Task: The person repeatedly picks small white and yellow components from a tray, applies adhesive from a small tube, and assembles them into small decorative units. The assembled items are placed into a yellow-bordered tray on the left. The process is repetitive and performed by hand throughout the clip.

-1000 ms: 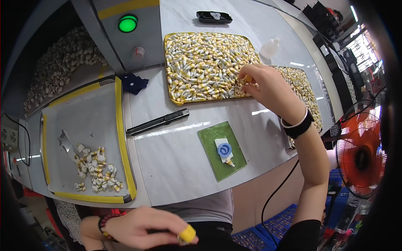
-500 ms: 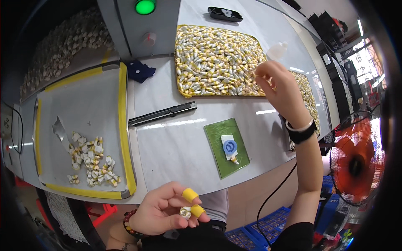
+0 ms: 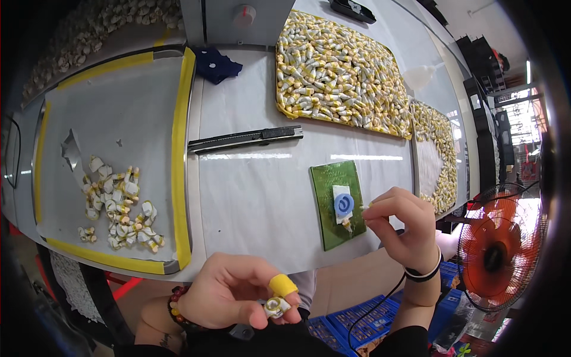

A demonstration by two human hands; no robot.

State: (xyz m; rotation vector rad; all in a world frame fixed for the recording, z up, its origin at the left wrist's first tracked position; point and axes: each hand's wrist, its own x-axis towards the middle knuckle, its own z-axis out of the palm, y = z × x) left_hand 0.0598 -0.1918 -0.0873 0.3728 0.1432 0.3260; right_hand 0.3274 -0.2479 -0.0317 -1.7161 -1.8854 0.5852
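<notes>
My left hand (image 3: 223,291) is curled near the table's front edge, with yellow tape round a fingertip. Between its thumb and fingers sits a small white-and-yellow piece (image 3: 276,307) with a ring-shaped end. My right hand (image 3: 407,229) is in a pinch just right of a green glossy pad (image 3: 334,237). Something tiny and pale may be at its fingertips; I cannot make out what. On the pad lies a white square with a blue round mould-like piece (image 3: 344,205) on top. A small yellow-tipped cone (image 3: 347,225) sticks out below that.
A tray of many white-and-yellow cones (image 3: 339,74) stands at the back, with a second, partly filled one (image 3: 437,113) to its right. At left, a yellow-taped tray (image 3: 184,149) bears a pile of small white pieces (image 3: 119,205). A black utility knife (image 3: 247,138) and dark blue cloth (image 3: 217,64) lie between.
My right hand has come down from the cone trays to beside the green pad. My left hand still holds the small piece. The whole view has shifted.
</notes>
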